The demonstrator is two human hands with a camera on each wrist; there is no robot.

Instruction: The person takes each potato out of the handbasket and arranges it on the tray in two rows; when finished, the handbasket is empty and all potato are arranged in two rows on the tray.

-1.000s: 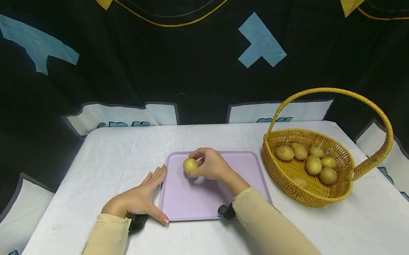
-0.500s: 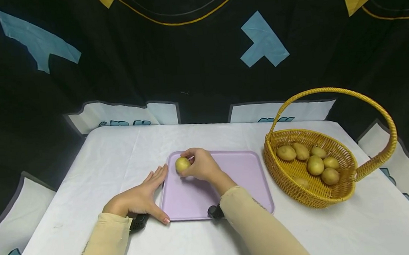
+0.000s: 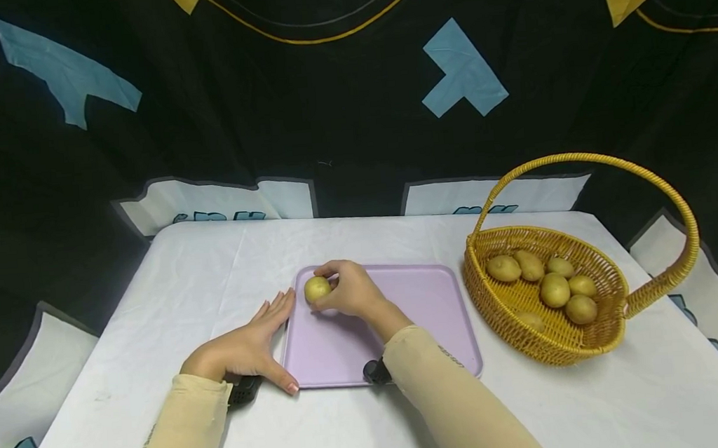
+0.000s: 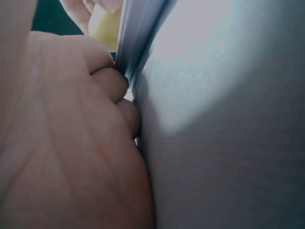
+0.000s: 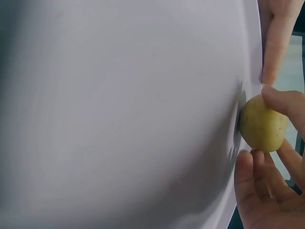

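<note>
A yellow-brown potato (image 3: 318, 290) is pinched between the thumb and fingers of my right hand (image 3: 353, 292), low over the far left part of a lilac tray (image 3: 356, 351). In the right wrist view the potato (image 5: 263, 124) shows a smooth skin with small specks, close to the tray's edge. My left hand (image 3: 248, 349) rests on the cloth with fingers spread, at the tray's left side; its thumb reaches the near left corner. The left wrist view shows its palm (image 4: 71, 133) and fingers against the tray's rim (image 4: 133, 38).
To the tray's right stands a yellow wicker basket (image 3: 513, 331) with a tall arched handle (image 3: 572, 158). Several potatoes (image 3: 554, 290) lie inside it. A white cloth (image 3: 350, 435) covers the table, and a black curtain (image 3: 301, 130) hangs behind.
My right hand has moved left over the tray with the potato, toward its far left corner, slowing at the end. The left hand has stayed in place beside the tray.
</note>
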